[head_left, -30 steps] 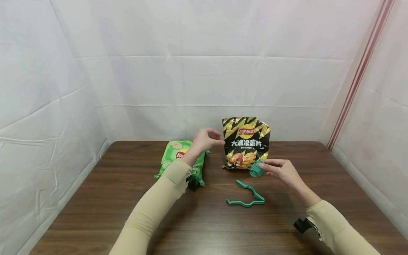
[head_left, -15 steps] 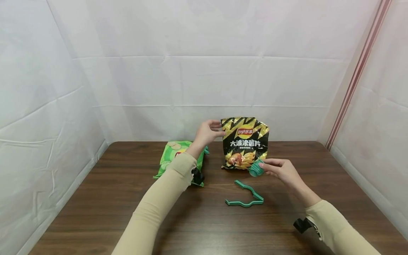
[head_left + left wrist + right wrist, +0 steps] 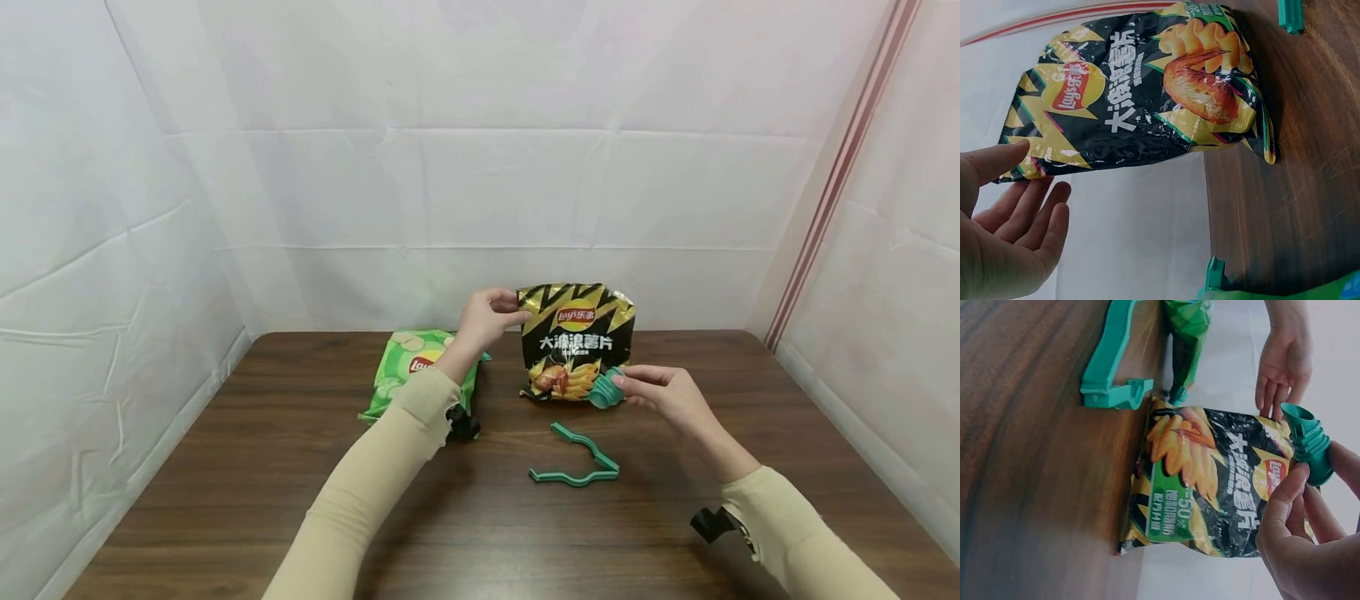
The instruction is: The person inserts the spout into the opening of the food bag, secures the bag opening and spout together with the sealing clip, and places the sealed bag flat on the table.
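The black and yellow chip bag (image 3: 576,342) stands upright at the back of the table. My left hand (image 3: 486,321) pinches its upper left corner; in the left wrist view the thumb of the left hand (image 3: 1013,231) lies on the bag's front (image 3: 1141,94), with the fingers behind. My right hand (image 3: 671,398) holds a green ribbed spout (image 3: 606,388) between thumb and fingers, in front of the bag's lower right. The right wrist view shows the spout (image 3: 1309,444) with its slanted opening facing away from the right hand (image 3: 1316,550).
An unfolded green clip (image 3: 581,477) lies on the brown table (image 3: 465,533) in front of the black bag. To the left is a green chip bag (image 3: 390,375), partly behind my left forearm, with a green piece at its right end. White sheeting (image 3: 420,192) surrounds the table.
My left hand has moved up and right to the black bag's corner and taken hold of it. The bag's top has tilted and dipped slightly. My right hand has lifted a little with the spout.
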`<move>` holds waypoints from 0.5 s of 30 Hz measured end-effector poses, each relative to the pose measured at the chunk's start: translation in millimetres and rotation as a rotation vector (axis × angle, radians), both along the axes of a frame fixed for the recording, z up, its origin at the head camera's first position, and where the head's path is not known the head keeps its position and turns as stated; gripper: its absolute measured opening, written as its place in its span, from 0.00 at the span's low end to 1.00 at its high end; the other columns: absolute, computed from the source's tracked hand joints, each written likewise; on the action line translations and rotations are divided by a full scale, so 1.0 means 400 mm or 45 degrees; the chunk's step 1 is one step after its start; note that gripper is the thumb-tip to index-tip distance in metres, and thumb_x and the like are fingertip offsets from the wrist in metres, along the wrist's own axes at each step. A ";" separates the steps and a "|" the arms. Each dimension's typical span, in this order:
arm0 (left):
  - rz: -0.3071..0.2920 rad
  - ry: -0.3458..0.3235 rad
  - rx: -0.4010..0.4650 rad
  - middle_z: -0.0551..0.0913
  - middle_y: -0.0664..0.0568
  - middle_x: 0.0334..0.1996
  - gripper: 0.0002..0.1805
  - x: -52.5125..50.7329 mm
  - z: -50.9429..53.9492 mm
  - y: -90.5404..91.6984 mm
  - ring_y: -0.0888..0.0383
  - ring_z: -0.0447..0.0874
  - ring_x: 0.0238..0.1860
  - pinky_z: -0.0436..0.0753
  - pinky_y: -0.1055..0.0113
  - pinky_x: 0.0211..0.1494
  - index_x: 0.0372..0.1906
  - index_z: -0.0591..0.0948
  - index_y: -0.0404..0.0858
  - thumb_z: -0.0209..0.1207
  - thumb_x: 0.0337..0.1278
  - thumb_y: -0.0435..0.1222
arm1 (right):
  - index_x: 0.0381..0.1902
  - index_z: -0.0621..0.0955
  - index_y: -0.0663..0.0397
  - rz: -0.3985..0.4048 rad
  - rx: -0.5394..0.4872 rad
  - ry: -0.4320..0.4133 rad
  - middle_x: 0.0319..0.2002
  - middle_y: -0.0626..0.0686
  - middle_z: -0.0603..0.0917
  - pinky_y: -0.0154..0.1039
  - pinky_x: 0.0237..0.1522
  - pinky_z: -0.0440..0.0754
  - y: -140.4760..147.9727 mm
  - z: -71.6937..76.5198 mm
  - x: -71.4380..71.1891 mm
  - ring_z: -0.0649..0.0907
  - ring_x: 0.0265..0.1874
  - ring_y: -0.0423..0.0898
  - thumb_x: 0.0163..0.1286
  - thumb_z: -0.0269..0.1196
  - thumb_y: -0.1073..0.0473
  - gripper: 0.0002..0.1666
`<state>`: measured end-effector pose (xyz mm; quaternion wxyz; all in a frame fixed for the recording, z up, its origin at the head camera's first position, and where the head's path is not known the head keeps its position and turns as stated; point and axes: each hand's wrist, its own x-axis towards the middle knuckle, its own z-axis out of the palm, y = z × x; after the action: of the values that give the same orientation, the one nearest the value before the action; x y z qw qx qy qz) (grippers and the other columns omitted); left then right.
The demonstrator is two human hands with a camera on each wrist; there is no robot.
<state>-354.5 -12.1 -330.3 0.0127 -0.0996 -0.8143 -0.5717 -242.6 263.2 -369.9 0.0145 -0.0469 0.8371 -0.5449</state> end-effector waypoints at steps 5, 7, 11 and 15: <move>-0.006 0.031 -0.026 0.84 0.45 0.45 0.21 0.014 -0.002 -0.002 0.50 0.81 0.49 0.80 0.58 0.50 0.49 0.81 0.37 0.69 0.50 0.40 | 0.58 0.77 0.60 -0.031 0.032 0.038 0.49 0.50 0.82 0.41 0.49 0.81 0.010 0.016 0.001 0.84 0.39 0.40 0.65 0.62 0.42 0.33; -0.015 0.052 -0.037 0.84 0.45 0.45 0.21 0.018 -0.002 -0.001 0.50 0.81 0.48 0.80 0.59 0.49 0.48 0.82 0.36 0.69 0.49 0.40 | 0.59 0.77 0.58 -0.057 0.046 0.056 0.47 0.46 0.82 0.37 0.47 0.81 0.013 0.027 0.001 0.83 0.38 0.38 0.64 0.62 0.41 0.34; -0.034 0.104 -0.057 0.84 0.45 0.43 0.18 0.023 -0.003 -0.001 0.51 0.81 0.45 0.79 0.60 0.47 0.45 0.83 0.36 0.70 0.49 0.40 | 0.59 0.77 0.58 -0.103 0.000 0.095 0.43 0.37 0.82 0.29 0.43 0.80 0.018 0.055 -0.001 0.82 0.38 0.36 0.64 0.62 0.41 0.33; -0.049 0.131 -0.072 0.84 0.46 0.43 0.14 0.030 -0.003 0.000 0.52 0.81 0.45 0.78 0.61 0.45 0.40 0.84 0.36 0.69 0.49 0.39 | 0.55 0.79 0.55 -0.133 -0.127 0.148 0.38 0.33 0.83 0.27 0.42 0.80 0.024 0.083 -0.007 0.83 0.37 0.35 0.64 0.63 0.45 0.27</move>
<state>-342.7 -12.0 -331.5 0.0406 -0.1448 -0.8263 -0.5427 -245.5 272.6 -336.8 -0.0651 -0.0354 0.8096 -0.5823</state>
